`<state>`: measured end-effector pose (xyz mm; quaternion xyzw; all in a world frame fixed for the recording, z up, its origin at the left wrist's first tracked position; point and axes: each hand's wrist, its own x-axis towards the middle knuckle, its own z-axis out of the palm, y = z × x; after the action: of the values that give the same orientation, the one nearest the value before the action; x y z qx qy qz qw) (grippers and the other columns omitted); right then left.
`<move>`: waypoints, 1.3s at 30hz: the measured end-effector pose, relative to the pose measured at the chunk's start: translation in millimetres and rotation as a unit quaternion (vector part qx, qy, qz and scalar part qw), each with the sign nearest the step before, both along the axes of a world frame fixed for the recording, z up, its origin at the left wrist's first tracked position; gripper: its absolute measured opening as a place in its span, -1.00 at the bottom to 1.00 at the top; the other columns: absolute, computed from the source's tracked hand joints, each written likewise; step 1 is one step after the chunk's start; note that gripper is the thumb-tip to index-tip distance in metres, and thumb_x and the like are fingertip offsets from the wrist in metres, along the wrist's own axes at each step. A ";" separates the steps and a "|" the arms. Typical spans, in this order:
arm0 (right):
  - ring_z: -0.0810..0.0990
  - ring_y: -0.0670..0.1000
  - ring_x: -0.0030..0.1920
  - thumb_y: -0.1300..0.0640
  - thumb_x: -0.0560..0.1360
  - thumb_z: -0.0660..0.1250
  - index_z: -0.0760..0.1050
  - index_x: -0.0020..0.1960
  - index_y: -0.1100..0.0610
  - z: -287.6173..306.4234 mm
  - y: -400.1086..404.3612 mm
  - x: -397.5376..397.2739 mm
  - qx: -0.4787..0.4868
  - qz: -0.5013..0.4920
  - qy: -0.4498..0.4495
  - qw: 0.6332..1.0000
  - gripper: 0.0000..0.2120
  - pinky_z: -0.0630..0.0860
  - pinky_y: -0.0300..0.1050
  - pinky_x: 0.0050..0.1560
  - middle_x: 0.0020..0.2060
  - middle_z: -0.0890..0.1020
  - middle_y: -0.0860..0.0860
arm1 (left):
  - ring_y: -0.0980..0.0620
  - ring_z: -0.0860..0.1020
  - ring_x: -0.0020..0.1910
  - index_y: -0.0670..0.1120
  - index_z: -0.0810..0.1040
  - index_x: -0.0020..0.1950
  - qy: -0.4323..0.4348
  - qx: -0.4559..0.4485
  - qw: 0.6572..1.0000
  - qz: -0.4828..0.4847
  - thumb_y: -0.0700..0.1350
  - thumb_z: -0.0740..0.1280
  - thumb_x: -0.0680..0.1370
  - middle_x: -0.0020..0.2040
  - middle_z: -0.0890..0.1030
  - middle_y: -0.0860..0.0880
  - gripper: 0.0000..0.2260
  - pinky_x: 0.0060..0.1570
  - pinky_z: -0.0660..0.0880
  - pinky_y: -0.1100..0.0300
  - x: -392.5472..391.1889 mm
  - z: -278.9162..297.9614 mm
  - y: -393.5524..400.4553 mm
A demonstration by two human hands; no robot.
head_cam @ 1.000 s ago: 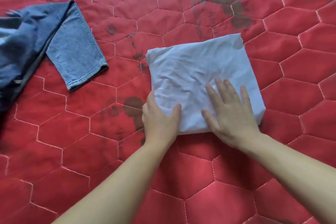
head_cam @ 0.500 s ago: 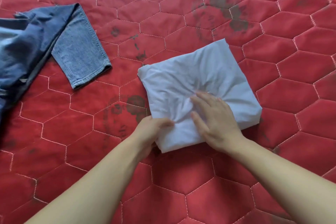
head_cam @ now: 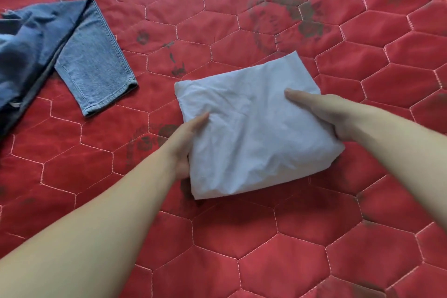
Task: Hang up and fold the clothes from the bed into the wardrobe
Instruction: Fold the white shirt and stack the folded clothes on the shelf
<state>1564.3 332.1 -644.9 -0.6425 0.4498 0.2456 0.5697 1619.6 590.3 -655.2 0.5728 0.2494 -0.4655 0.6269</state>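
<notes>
The bed, covered in a red quilt stitched in hexagons, fills the view; only its far right corner edge shows, and its other edges are cut off. The jeans lie toward the left edge, partly out of view, with one leg end pointing toward the near side and slightly right. The shirt, folded into a white, rumpled rectangle, sits near the middle of the bed, its long axis running from far left to near right. The left hand grips the shirt's left edge, thumb on top; its fingers are hidden beneath the cloth. The right hand grips the right edge, thumb lying along the top, fingers likewise hidden. Whether the shirt rests on the quilt or is just lifted cannot be told.
</notes>
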 end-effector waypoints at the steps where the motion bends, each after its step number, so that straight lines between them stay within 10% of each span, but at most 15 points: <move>1: 0.71 0.05 -0.09 -0.21 0.38 0.45 0.62 0.04 0.10 3.6 0.1 -0.3 0.054 0.024 0.009 0.998 -0.58 0.58 -0.04 0.02 -0.08 0.73 0.04 | -0.03 0.70 -0.05 -0.08 0.65 0.12 -0.002 -0.004 1.000 -0.003 0.08 0.31 0.58 0.02 0.71 -0.06 -0.72 -0.07 0.55 0.03 0.5 0.6 1.5; 6: 0.68 0.08 0.04 0.07 0.38 0.45 0.60 0.19 0.16 6.5 -1.9 -9.0 0.134 0.022 -0.021 0.990 -0.60 0.57 0.03 0.09 0.03 0.71 0.08 | -0.04 0.68 0.03 -0.05 0.65 0.15 -0.017 -0.014 0.999 -0.030 0.17 0.34 0.50 0.07 0.70 -0.06 -0.62 0.01 0.54 0.02 2.6 7.4 8.4; 13: 0.71 0.02 -0.11 -0.05 0.32 0.42 0.67 -0.03 0.09 31.1 -9.3 -12.3 0.222 0.004 -0.064 0.973 -0.70 0.59 -0.03 0.02 -0.06 0.72 0.04 | -0.07 0.68 0.00 -0.11 0.63 0.17 -0.046 -0.030 0.998 -0.018 0.13 0.29 0.54 0.07 0.69 -0.12 -0.62 0.00 0.55 0.05 4.7 32.2 -2.3; 23: 0.65 0.00 0.09 0.49 0.37 0.36 0.56 0.17 0.15 85.0 -25.9 -12.7 0.034 0.049 -0.316 0.947 -0.56 0.61 -0.18 0.02 0.08 0.68 0.05 | 0.05 0.66 0.05 -0.10 0.60 0.18 -0.248 -0.015 0.968 -0.031 0.12 0.44 0.42 0.06 0.70 -0.01 -0.58 0.06 0.54 0.08 28.5 99.9 -14.6; 33: 0.68 -0.04 -0.01 -0.21 0.35 0.46 0.59 0.05 0.05 20.4 22.5 -125.8 -0.021 0.033 -0.105 0.994 -0.58 0.58 -0.02 0.12 0.01 0.71 -0.01 | -0.09 0.57 -0.05 -0.23 0.55 0.16 -0.182 0.299 0.925 -0.148 0.33 0.22 0.52 -0.01 0.62 -0.13 -0.38 -0.01 0.48 0.08 -85.2 42.4 13.1; 39: 0.59 0.08 -0.01 -0.21 0.43 0.41 0.52 0.11 0.17 -1.3 43.7 -143.1 -0.117 0.026 -0.031 0.992 -0.52 0.51 -0.04 0.03 -0.04 0.60 0.07 | -0.12 0.47 -0.01 -0.30 0.44 0.33 -0.125 0.328 0.928 -0.124 0.29 0.13 0.58 0.03 0.49 -0.11 -0.33 -0.01 0.36 0.13 -122.7 13.7 29.7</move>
<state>1421.2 375.7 -646.3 -0.7238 0.4405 0.1862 0.4974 1496.9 620.0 -641.5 0.8266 0.2347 -0.3560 0.3672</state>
